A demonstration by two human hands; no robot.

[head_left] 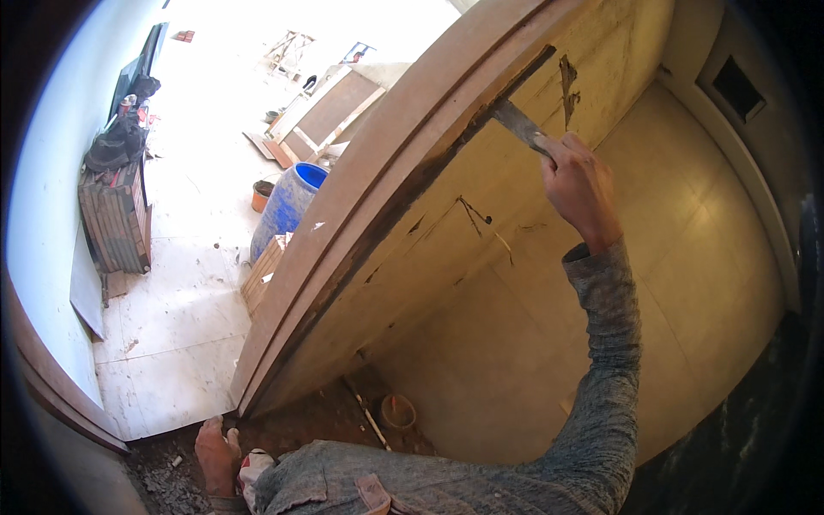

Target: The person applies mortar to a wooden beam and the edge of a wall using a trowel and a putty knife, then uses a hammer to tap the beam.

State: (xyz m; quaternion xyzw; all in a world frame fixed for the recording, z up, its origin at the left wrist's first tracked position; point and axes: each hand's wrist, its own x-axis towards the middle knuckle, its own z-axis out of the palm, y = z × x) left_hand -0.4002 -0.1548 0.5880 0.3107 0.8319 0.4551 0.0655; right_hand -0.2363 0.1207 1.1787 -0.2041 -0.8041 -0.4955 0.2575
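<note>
My right hand is closed around a putty knife, its flat grey blade reaching up and left. The blade's end touches the dark gap that runs between the brown door frame and the yellowish wall. Dark smears and chips mark the wall around the tool. Low at the left, my left hand hangs near the foot of the frame, with fingers partly bent and apart. Nothing shows in it. Beside that wrist is a white and red piece of something that I cannot make out.
Through the doorway are a blue barrel, an orange bucket and wooden panels. Stacked boards topped with black bags lean by the left wall. A round container and a thin stick lie on the dirty floor below.
</note>
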